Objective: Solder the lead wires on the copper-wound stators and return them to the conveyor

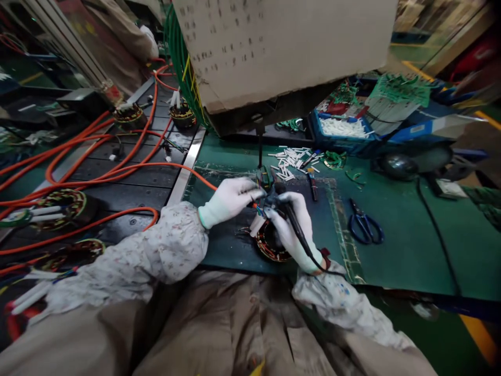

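Khaki lap nearest; left hand (229,199) fingers pinch wires, right hand (291,224) grips iron (291,219) over stator (270,245) at 12 o'clock — soldering mid-way, judging.

scissors (366,228) on green mat | white sleeves (291,158) scattered | blue bin (344,143) | orange cables (97,177) left

Five wound stators (270,243) show, one pair of scissors (366,225), and two gloved hands (229,198).

White knitted cloth gloves (230,198); matt green bench mat (395,245); rough brown cardboard box (282,47); glossy orange plastic-sheathed cables (117,172).
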Available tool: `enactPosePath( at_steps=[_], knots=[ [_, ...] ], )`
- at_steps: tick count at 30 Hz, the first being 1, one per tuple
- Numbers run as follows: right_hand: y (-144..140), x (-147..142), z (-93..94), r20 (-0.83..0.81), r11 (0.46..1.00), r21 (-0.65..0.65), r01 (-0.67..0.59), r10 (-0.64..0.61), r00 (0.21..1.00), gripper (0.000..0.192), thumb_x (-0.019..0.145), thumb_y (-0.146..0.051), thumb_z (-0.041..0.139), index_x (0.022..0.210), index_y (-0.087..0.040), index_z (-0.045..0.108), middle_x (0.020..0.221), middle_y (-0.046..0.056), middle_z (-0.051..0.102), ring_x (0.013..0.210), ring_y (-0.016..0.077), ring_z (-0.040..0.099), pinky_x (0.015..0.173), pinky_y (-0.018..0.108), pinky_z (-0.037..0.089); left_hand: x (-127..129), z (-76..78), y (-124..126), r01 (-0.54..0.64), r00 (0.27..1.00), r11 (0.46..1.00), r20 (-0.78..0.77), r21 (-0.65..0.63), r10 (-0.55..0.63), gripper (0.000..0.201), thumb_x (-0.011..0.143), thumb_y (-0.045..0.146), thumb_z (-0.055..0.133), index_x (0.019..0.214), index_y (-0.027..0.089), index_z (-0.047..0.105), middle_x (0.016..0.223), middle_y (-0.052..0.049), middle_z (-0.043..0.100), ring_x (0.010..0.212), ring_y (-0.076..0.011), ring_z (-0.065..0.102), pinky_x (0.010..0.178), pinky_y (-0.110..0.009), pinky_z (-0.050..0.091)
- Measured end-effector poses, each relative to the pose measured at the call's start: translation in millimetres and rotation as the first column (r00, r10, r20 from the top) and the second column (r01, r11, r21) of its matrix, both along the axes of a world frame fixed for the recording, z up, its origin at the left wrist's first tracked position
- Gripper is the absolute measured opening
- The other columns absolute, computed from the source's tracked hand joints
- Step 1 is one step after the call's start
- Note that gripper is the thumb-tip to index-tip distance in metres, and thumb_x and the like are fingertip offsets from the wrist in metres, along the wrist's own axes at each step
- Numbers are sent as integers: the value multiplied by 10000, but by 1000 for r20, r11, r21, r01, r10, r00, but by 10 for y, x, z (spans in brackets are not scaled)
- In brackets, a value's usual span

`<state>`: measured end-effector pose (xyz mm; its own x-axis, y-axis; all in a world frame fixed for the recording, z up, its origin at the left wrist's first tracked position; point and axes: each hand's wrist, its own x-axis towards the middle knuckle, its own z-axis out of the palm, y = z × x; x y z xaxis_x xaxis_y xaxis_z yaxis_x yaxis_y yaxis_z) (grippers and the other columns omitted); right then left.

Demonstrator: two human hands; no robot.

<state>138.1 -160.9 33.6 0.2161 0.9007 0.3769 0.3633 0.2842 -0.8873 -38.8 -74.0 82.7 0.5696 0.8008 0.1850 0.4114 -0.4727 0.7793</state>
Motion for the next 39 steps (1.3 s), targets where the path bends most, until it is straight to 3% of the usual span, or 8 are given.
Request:
enactPosePath(
  at_steps=[7,10,13,17,21,29,33,39],
  knots=[
    [209,87,94,92,990,-127,-61,73,993,295,827,-322,669,1064,-252,508,892,-24,623,782,156,603,745,315,501,-57,-61,-173,-61,985,990,170,124,39,316,936,391,566,822,154,742,805,-48,677,747,-151,621,724,-254,487],
    [213,48,74,15,979,-126,-161,164,986,283,805,-258,644,1046,-250,495,888,-31,601,780,149,589,756,317,497,-64,-69,-210,-56,988,986,148,158,32,293,944,384,559,880,176,755,858,-52,696,777,-152,631,735,-248,490],
    [245,-13,135,-44,996,-15,-87,86,995,254,795,-229,647,988,-252,483,879,-36,572,769,138,569,745,307,485,-60,-26,-203,-54,998,987,23,150,51,272,947,358,554,933,180,759,905,-56,725,824,-169,649,744,-254,479],
    [352,-69,341,9,987,160,-14,12,1000,239,785,-215,664,924,-246,472,856,-33,545,756,136,551,750,313,478,-32,112,-129,83,973,997,-216,-8,-83,307,930,367,554,814,157,746,759,-34,713,734,-173,623,664,-253,431],
    [466,-97,537,64,966,260,-17,0,998,216,800,-198,647,908,-250,467,850,-31,529,767,141,544,767,328,481,31,178,-50,173,984,964,3,-204,-176,297,869,367,585,787,118,725,758,-27,705,728,-167,601,678,-253,451],
    [462,-61,690,-132,943,322,84,-43,990,249,902,-334,617,1045,-273,423,948,-5,527,908,147,624,890,359,550,129,105,-35,152,897,796,420,-586,138,453,648,476,848,880,97,759,829,-58,729,757,-160,632,733,-275,495],
    [437,-92,687,-193,942,337,-3,72,978,215,928,-330,591,1072,-273,442,1014,11,594,978,172,654,910,396,561,188,125,-45,177,826,701,492,-691,276,503,528,436,925,861,95,763,786,-53,722,720,-152,633,695,-269,497],
    [455,-120,691,-264,923,383,31,78,961,207,875,-316,693,991,-275,526,984,-21,579,958,147,657,899,339,565,207,142,-92,177,802,680,505,-711,319,452,540,388,921,841,88,769,753,-39,711,683,-136,622,689,-265,482]
  ],
)
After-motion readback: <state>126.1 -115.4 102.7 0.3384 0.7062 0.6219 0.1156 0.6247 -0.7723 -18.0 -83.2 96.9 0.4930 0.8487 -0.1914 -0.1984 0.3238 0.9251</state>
